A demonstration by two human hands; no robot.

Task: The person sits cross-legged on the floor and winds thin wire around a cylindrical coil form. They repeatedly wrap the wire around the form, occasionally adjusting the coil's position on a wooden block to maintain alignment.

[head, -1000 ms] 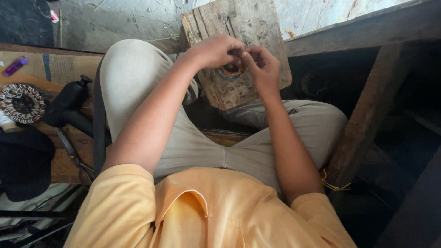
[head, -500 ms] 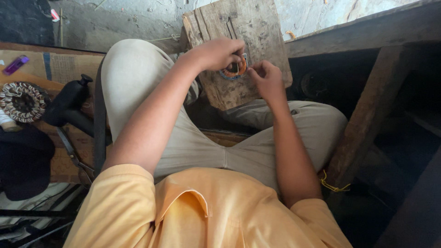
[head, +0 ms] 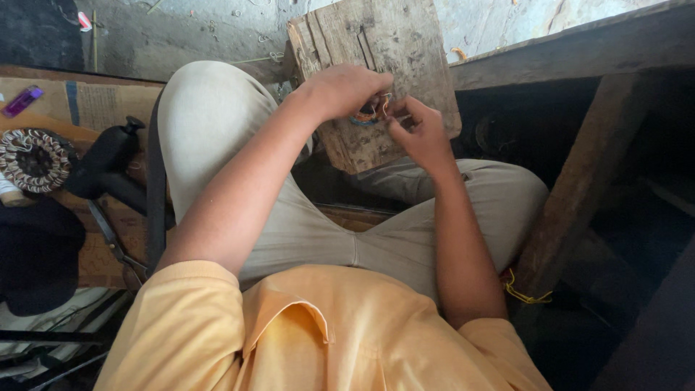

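I sit cross-legged in beige trousers and a yellow shirt. My left hand is closed around a small round coil wound with orange and bluish wire, held over a worn wooden board. My right hand pinches the thin wire strands at the coil's right side. Most of the coil is hidden under my left fingers.
At the left lies a round wound coil part, a black tool, a purple lighter and cardboard. A wooden bench beam and its post stand at the right, with a yellow wire scrap below.
My hands have stayed over the board. My right hand has drawn slightly down and right from the coil, and the coil shows more between the fingers.
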